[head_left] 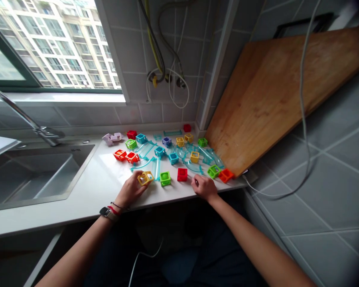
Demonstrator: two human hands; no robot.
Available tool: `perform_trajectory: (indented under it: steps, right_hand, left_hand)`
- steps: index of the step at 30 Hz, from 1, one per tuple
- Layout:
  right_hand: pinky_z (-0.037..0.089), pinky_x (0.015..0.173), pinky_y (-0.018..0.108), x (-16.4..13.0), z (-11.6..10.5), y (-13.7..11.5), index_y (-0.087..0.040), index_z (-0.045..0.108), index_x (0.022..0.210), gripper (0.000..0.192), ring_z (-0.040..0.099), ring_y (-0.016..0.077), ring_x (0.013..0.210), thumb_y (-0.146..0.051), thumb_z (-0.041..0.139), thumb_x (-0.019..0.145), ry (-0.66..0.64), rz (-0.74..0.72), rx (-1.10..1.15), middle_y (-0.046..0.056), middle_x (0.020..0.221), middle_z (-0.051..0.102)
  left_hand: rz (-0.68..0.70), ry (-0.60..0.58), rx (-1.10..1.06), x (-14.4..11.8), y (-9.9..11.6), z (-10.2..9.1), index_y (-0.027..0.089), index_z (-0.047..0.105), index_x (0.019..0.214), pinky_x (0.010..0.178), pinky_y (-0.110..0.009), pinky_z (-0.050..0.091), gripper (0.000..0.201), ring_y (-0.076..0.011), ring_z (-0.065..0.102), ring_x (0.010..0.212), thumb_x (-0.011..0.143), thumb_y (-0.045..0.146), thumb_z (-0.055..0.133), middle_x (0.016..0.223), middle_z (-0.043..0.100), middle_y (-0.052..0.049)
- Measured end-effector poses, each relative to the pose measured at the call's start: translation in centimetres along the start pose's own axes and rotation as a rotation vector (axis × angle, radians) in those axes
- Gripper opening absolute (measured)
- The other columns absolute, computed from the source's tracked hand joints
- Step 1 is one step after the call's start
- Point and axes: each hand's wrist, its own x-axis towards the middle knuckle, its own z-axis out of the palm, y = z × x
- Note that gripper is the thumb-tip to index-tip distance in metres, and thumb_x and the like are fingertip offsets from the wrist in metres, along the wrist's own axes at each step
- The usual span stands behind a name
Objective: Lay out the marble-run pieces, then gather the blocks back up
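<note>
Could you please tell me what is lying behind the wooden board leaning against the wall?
A dark frame sticks out above the board, against the tiled wall. The rest is covered.

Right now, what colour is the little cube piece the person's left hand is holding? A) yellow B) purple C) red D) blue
A: the left hand grips a yellow cube piece at the front of the white counter, while the red cube sits untouched beside the right hand.
</note>
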Motion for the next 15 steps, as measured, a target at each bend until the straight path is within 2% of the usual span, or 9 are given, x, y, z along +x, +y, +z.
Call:
perform_trajectory:
  steps: [4, 8, 11, 15]
  right_hand:
    - [0.036, 0.059, 0.028, 0.0, 0.0, -0.1, -0.02, 0.066, 0.078, 0.025, 0.059, 0.0171, 0.059, -0.026, 0.053, 0.098, 0.12, 0.053, 0.065, 0.003, 0.065, 0.067]
    - [0.04, 0.06, 0.027, -0.1, -0.9, -0.2, -0.02, 0.063, 0.077, 0.031, 0.058, 0.0168, 0.059, -0.029, 0.048, 0.102, 0.209, 0.071, 0.142, 0.001, 0.063, 0.063]
    - [0.046, 0.068, 0.028, 0.0, -3.1, 0.6, -0.021, 0.061, 0.075, 0.034, 0.059, 0.018, 0.066, -0.031, 0.046, 0.104, 0.254, 0.054, 0.157, 0.002, 0.068, 0.062]
    - [0.048, 0.091, 0.037, 1.2, -7.4, 3.6, -0.021, 0.065, 0.086, 0.025, 0.061, 0.025, 0.091, -0.035, 0.052, 0.102, 0.294, 0.057, 0.087, 0.008, 0.089, 0.069]
  left_hand:
    - [-0.015, 0.014, 0.094, -0.2, 0.1, 0.6, 0.023, 0.053, 0.119, 0.079, -0.042, 0.06, 0.043, -0.0295, 0.075, 0.089, 0.089, 0.049, 0.067, 0.106, 0.074, -0.011]
    - [-0.054, 0.054, 0.151, -0.2, -0.1, 0.9, 0.02, 0.047, 0.13, 0.078, -0.041, 0.06, 0.047, -0.0289, 0.075, 0.089, 0.097, 0.052, 0.058, 0.108, 0.073, -0.013]
    - [-0.054, 0.044, 0.168, -0.1, -0.2, 0.9, 0.02, 0.046, 0.134, 0.08, -0.039, 0.06, 0.047, -0.0273, 0.075, 0.091, 0.1, 0.051, 0.055, 0.11, 0.073, -0.012]
    - [-0.08, 0.076, 0.203, -0.1, -0.2, 1.1, 0.019, 0.045, 0.138, 0.077, -0.041, 0.059, 0.05, -0.0298, 0.075, 0.091, 0.1, 0.05, 0.055, 0.112, 0.072, -0.015]
